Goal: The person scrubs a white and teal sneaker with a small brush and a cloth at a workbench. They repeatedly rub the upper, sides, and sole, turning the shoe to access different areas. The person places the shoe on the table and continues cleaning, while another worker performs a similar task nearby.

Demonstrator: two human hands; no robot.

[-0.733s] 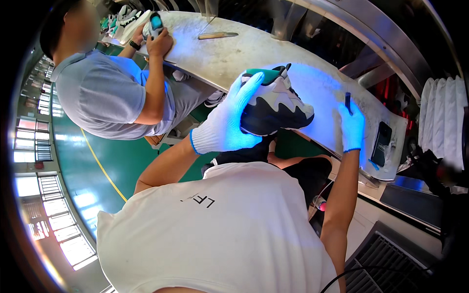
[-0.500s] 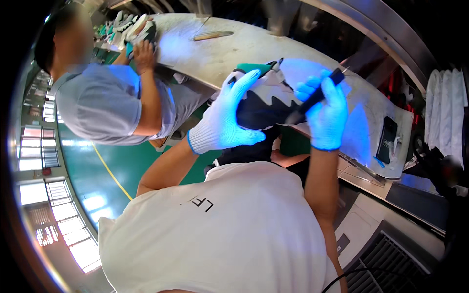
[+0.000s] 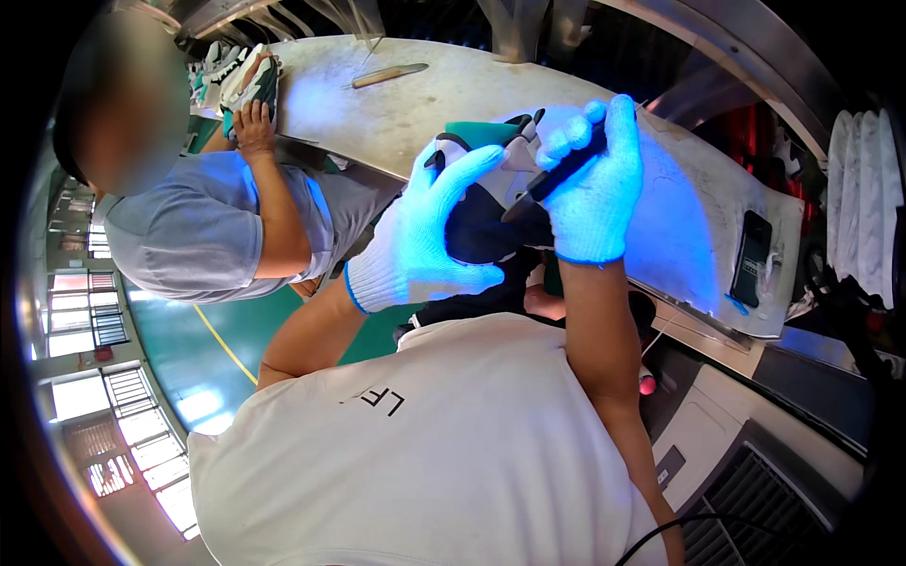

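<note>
- The left fingers [image 3: 475, 170] are spread wide and clamped around the shoe [image 3: 479, 219], one edge of the grip above it and one below.
- The right fingers [image 3: 613, 132] are closed on a slim black tool [image 3: 571, 170], its greyish tip slanting down toward the shoe; whether the tip touches cannot be told.
- Both gloves are white knit, ribbed toward the wrist, edged in blue at the cuff and tinted bright blue by the light.
- The counter [image 3: 444, 85] has a pale, scuffed, blotchy surface with a curved outline; a thin tan stick-like tool [image 3: 390, 75] and a flat dark phone [image 3: 752, 255] lie on it.
- The shoe is held in front of the white shirt [image 3: 425, 443], at the counter's near edge: teal at the collar, pale panels, a dark lower part, much of it hidden by the gloves.
- Compared with half a second ago, the black tool's tip sits further left, over the shoe's dark part; at the earliest view the right hand was away at the counter, while the left grip is unchanged.
</note>
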